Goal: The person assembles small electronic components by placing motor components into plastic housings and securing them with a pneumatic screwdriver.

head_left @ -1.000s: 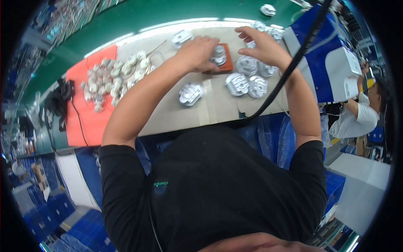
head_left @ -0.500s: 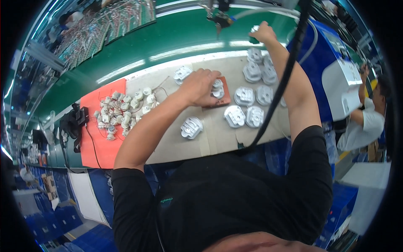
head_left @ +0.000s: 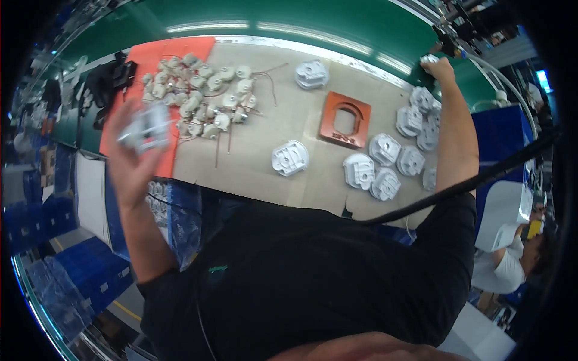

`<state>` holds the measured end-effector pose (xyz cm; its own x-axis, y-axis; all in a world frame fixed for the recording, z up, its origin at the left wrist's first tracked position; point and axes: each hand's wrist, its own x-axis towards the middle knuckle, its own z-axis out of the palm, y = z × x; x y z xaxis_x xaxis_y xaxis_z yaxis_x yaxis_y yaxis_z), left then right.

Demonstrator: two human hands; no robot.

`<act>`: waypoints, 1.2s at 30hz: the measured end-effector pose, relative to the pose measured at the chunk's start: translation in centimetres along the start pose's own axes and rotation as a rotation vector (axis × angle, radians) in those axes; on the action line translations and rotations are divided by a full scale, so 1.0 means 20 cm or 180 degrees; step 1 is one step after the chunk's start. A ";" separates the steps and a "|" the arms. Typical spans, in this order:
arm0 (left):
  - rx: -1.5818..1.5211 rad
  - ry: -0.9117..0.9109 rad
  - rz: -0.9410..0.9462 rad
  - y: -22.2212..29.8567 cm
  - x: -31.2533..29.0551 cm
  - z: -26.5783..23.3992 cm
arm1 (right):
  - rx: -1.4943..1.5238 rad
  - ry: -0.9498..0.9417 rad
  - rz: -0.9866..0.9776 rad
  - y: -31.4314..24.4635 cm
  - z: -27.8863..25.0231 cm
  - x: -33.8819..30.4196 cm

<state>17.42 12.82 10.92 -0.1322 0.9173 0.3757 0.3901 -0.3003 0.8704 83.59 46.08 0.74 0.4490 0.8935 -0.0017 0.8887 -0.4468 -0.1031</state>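
My left hand (head_left: 129, 162), blurred by motion, is closed on a white plastic housing (head_left: 146, 129) and lifts it over the near left corner of the orange-red mat (head_left: 164, 167). At the far right, my right hand (head_left: 442, 69) reaches over the green surface, its fingers closed round a small pale piece (head_left: 428, 59) that I cannot make out. An orange block fixture (head_left: 361, 120) lies on the worktop with its round opening bare. Beside it are single white housings, one behind (head_left: 312, 74) and one in front (head_left: 290, 158).
Several small cream-coloured motors (head_left: 198, 99) with thin wires are heaped on the mat and worktop. More white housings (head_left: 385, 149) cluster at the right. A thick black cable (head_left: 469, 180) crosses my right arm. A co-worker (head_left: 506, 265) sits beyond at the right.
My left hand has come away from the orange fixture with the white housing and swung left past the motors. My right hand stays over the green surface. The whole view has shifted.
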 end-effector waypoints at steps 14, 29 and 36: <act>0.3060 0.2554 -0.1360 -0.91 -1.00 -1.45 | 0.1470 -0.0549 -0.3325 -0.34 -0.25 -1.35; 0.1919 0.2658 -0.4317 -1.72 -2.00 -0.96 | 0.0641 -0.1387 -0.2807 -0.33 -0.16 -1.33; 0.0627 0.2014 -0.5634 -1.74 -2.08 -0.95 | 0.0193 -0.1394 -0.2401 -0.44 -0.21 -1.49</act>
<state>-7.91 -19.82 -29.06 -0.6958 -0.1382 -0.7048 -0.4739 0.8257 0.3059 62.75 23.26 5.96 -0.3440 0.8923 -0.2924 0.9223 0.2627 -0.2835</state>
